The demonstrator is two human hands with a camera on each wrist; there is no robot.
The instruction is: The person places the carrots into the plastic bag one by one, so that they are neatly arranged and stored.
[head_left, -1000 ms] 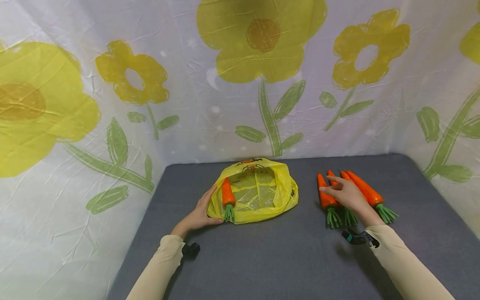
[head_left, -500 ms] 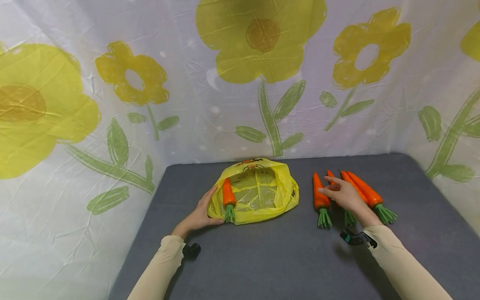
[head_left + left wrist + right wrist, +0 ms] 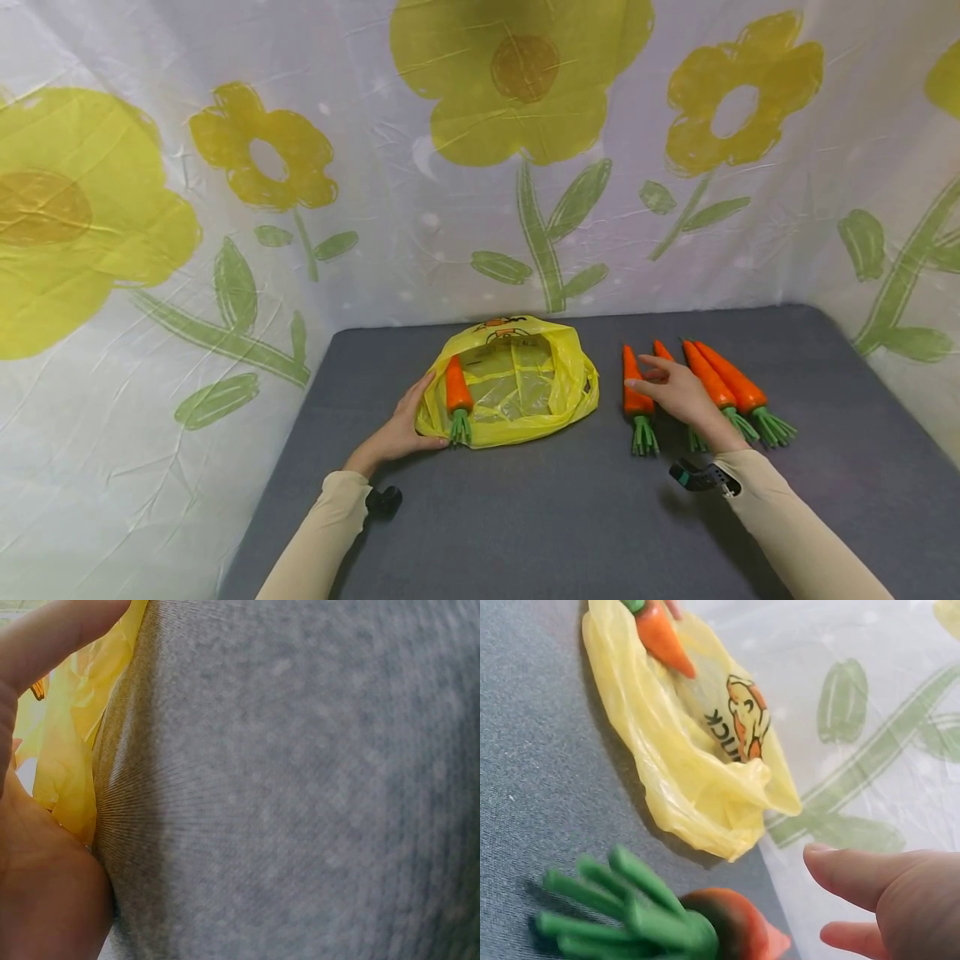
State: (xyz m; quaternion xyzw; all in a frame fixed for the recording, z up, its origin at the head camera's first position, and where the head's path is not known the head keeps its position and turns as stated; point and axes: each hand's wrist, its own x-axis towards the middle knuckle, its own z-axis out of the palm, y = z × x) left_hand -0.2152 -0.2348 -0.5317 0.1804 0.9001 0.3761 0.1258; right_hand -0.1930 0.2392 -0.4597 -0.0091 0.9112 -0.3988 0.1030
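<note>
A person's left hand (image 3: 399, 427) lies flat against the near-left edge of a yellow plastic bag (image 3: 517, 383), fingers straight, one toy carrot (image 3: 454, 393) inside just past its fingertips. The right hand (image 3: 672, 392) hovers loosely open, gripping nothing, over a row of toy carrots on the grey table (image 3: 525, 517); the leftmost carrot (image 3: 636, 398) lies just beside its fingertips, two more carrots (image 3: 726, 385) beyond its knuckles.
</note>
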